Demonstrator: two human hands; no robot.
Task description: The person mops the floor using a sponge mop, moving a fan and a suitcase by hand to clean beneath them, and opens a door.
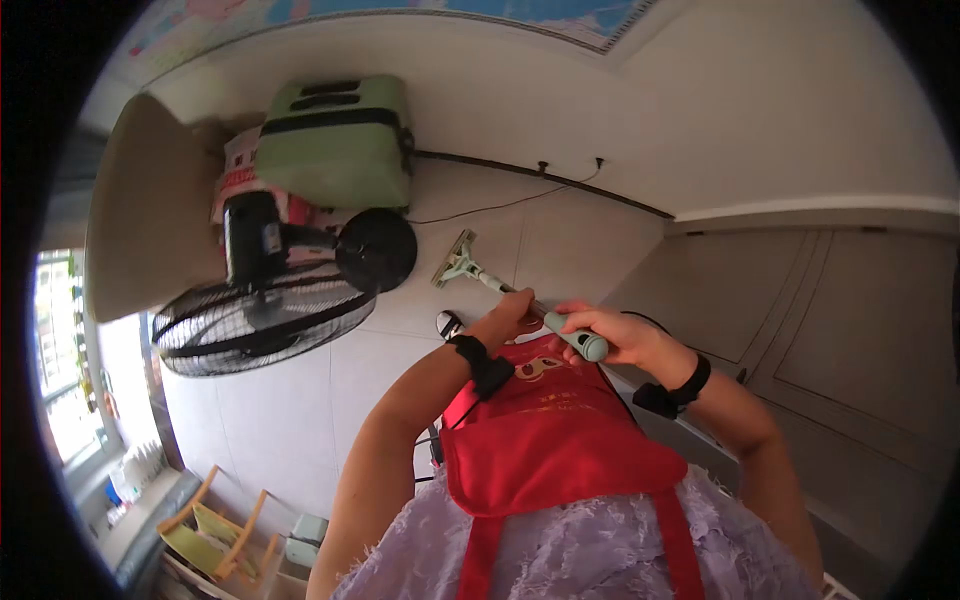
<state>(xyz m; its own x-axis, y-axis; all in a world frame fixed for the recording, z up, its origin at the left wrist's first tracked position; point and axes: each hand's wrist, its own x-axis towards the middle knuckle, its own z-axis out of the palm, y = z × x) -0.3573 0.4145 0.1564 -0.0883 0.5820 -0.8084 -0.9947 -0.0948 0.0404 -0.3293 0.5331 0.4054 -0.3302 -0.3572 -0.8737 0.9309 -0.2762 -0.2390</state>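
A light green tool handle runs up and left to a flat, squeegee-like head over the tiled floor. My left hand is wrapped round the thin shaft, nearer the head. Around the thick grip end, my right hand is closed, with the rounded tip of the grip showing below its fingers. Both wrists wear black straps with small devices. Beneath the hands lies the red apron on my body.
A standing fan lies left of the tool, beside a green suitcase. A black cable crosses the floor near the wall. At the right is a grey door; a wooden chair stands at the lower left.
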